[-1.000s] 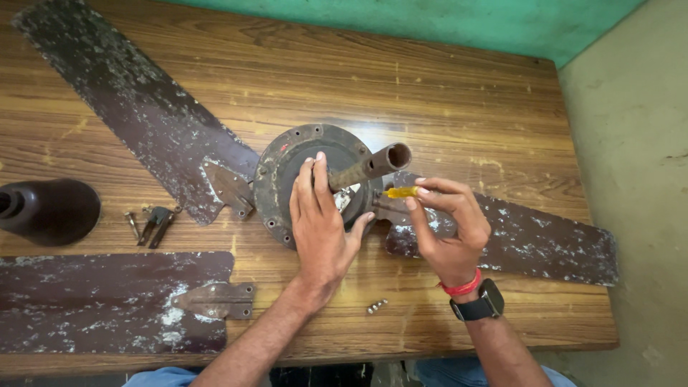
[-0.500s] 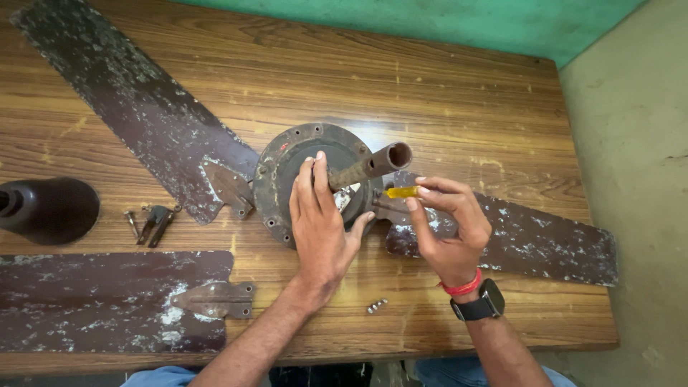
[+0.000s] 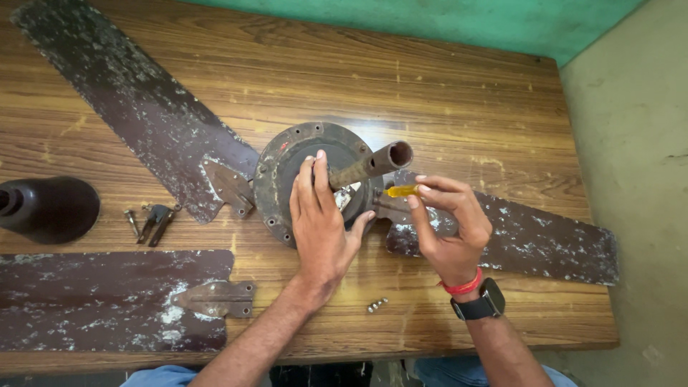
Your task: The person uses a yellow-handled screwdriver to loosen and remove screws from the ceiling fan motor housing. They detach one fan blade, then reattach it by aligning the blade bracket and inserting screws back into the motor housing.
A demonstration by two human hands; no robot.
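A rusty round ceiling fan motor [image 3: 287,165] with a tube-like shaft [image 3: 380,161] lies in the middle of a wooden table [image 3: 459,100]. My left hand [image 3: 322,222] rests flat on the motor housing, fingers spread over its face. My right hand [image 3: 448,222] pinches a yellow-handled screwdriver [image 3: 400,190] beside the motor, over the bracket of the right fan blade [image 3: 530,236]. A second worn brown blade [image 3: 129,100] runs from the motor to the upper left.
A detached third blade [image 3: 107,297] with its bracket lies at the lower left. A dark brown canopy cup [image 3: 46,208] sits at the left edge, with loose screws and small hardware [image 3: 154,222] beside it. Two small screws [image 3: 376,306] lie near the front edge.
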